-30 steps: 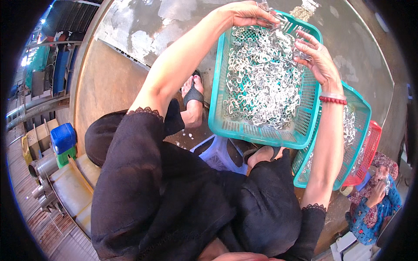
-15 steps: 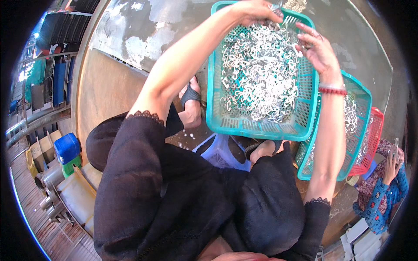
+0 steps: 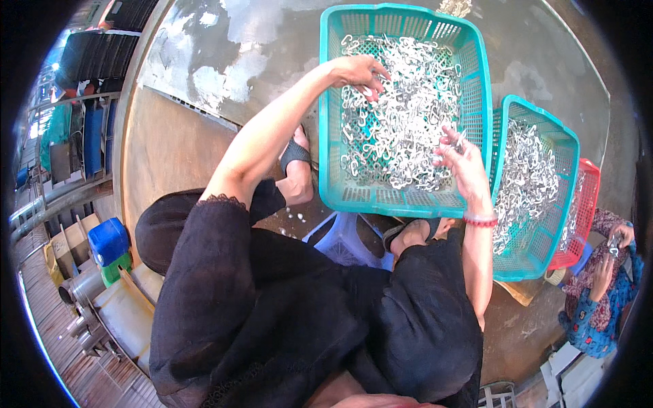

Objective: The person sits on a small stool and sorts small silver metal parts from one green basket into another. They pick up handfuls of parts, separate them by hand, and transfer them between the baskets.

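Observation:
A green plastic basket (image 3: 401,204) stands before me, holding a heap of small silvery, curved hook-like metal pieces (image 3: 408,112). Over its left side reaches my left hand (image 3: 359,73), fingers bent downward and apart just above the pieces. My right hand (image 3: 464,166) hovers at the basket's right part, palm partly turned up and fingers loosely spread. Something silvery shows by its fingers; whether that is a ring or a piece, I cannot tell. A red beaded bracelet (image 3: 480,221) circles my right wrist.
A second green basket (image 3: 570,204) of similar pieces stands to the right, then a red basket (image 3: 590,187). Farther right, another person's hands (image 3: 605,268) hold a small metal thing. A blue plastic stool (image 3: 340,241) sits between my feet. At left stand blue (image 3: 107,241) and green containers.
Both hands have come nearer from the basket's far edge: the left down along the left side, the right down and leftward. More of the second basket shows. The heap looks rearranged.

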{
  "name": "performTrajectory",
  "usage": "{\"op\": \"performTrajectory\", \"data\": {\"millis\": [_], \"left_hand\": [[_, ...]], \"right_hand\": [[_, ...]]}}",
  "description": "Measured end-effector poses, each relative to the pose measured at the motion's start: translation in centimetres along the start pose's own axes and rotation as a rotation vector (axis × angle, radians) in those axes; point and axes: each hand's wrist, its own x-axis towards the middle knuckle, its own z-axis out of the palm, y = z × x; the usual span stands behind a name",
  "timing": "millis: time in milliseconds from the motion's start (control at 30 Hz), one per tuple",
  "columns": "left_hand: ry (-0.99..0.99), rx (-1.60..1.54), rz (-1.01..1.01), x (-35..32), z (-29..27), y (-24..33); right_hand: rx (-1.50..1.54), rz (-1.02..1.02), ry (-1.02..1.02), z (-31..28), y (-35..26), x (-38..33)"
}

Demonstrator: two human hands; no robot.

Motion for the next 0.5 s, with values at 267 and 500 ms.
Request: {"op": "performTrajectory", "data": {"millis": [267,500], "left_hand": [[0.656,0.965,0.198,9.5,6.2,-2.2],[0.749,0.729,0.471,9.2,6.3,-4.0]], "right_hand": [[-1.343,-0.091,0.19,4.3,0.8,0.5],[-1.294,-0.279,0.122,2.3,3.5,2.5]]}}
